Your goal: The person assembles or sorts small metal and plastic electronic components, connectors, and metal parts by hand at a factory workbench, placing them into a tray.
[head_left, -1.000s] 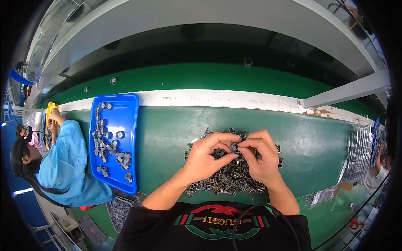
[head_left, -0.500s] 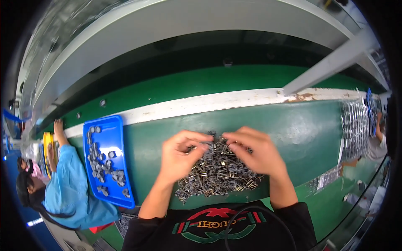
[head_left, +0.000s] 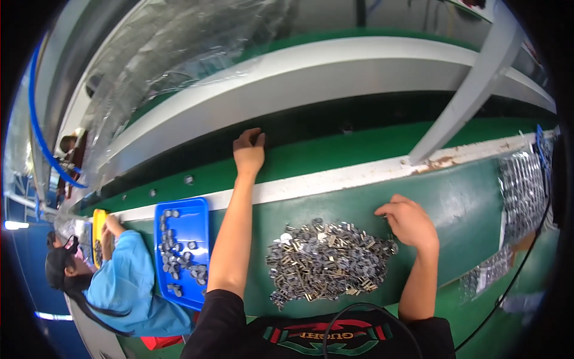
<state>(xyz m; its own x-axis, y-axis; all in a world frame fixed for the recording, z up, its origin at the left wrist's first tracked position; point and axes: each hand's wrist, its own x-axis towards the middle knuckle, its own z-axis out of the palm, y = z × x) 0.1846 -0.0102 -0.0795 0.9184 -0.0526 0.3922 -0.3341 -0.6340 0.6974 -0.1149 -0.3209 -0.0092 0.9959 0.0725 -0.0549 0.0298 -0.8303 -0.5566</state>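
Observation:
My left hand [head_left: 249, 154] reaches far forward over the dark green strip beyond the white rail, its fingers curled closed. Shadow hides whatever may be between them. On the green table lies a broad pile of small dark metal-and-plastic pieces [head_left: 329, 263], many with shiny pin-like parts. Just off the pile's upper right edge hovers my right hand [head_left: 411, 222], its thumb and forefinger pinched together; what they may hold is too small to name. Left of my left forearm, a blue tray [head_left: 200, 227] contains several grey round parts [head_left: 173, 257].
A white rail [head_left: 323, 180] runs along the table's far side, with a slanting grey post [head_left: 460, 90] at right. Small round parts [head_left: 189, 179] sit on the green strip. At left a person in blue [head_left: 128, 281] works by a yellow tray [head_left: 97, 239]. Clear plastic trays [head_left: 523, 185] stand at right.
My left hand has left the pile and stretched forward past the white rail. My right hand has drawn back to the pile's right side. The view has shifted.

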